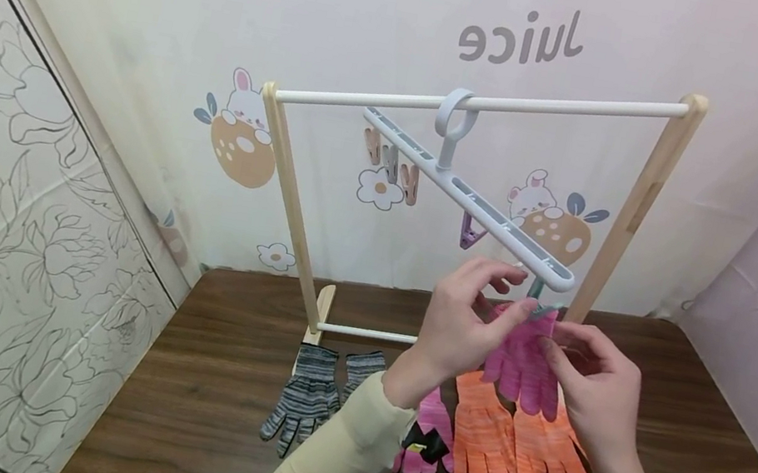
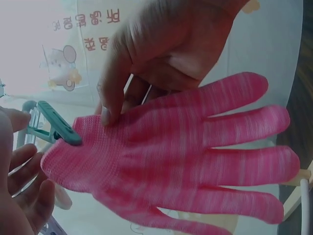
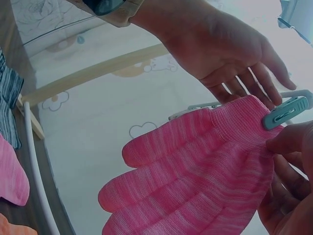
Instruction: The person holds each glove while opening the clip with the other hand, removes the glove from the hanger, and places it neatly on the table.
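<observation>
A pink knit glove hangs fingers down below the near end of a light grey hanger. A green clothespin bites the edge of its cuff. My right hand pinches the glove at the cuff, thumb on the outer face, beside the clothespin. My left hand is at the other side of the cuff. In the right wrist view, the left hand's fingers are loosely extended right at the cuff edge, holding nothing.
A wooden rack with a white top bar carries the hanger by its hook. A purple clothespin and several others dangle from the hanger. On the brown table lie grey striped gloves, another pink glove and orange gloves.
</observation>
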Demonstrator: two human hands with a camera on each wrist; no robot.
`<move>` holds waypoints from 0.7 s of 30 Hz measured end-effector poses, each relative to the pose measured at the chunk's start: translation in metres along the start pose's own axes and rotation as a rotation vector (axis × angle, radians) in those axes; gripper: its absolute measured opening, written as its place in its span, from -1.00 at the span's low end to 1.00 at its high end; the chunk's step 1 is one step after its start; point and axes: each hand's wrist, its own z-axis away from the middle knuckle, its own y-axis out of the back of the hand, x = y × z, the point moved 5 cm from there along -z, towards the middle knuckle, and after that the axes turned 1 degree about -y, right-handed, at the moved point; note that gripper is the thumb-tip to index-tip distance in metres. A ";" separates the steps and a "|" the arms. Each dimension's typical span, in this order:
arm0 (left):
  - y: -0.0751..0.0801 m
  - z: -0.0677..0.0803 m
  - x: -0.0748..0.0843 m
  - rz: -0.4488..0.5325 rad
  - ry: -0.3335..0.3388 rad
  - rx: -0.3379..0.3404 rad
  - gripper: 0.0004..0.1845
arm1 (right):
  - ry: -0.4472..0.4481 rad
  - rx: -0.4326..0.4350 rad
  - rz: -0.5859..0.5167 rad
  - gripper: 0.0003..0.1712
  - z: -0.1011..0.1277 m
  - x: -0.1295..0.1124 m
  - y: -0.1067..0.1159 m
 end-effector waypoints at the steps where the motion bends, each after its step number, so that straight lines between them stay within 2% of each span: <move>1: -0.001 0.000 0.001 0.004 -0.001 -0.015 -0.72 | -0.001 -0.002 0.000 -0.75 0.000 0.000 0.000; 8: -0.004 -0.002 0.005 -0.007 -0.002 -0.080 -0.65 | -0.004 -0.011 0.010 -0.74 0.001 0.000 -0.001; 14: -0.006 -0.003 0.004 -0.025 0.016 -0.090 -0.56 | 0.005 -0.014 0.014 -0.74 0.002 0.002 -0.001; 21: -0.008 -0.005 0.005 0.048 0.031 -0.086 -0.62 | 0.019 -0.025 0.005 -0.76 0.002 0.000 -0.003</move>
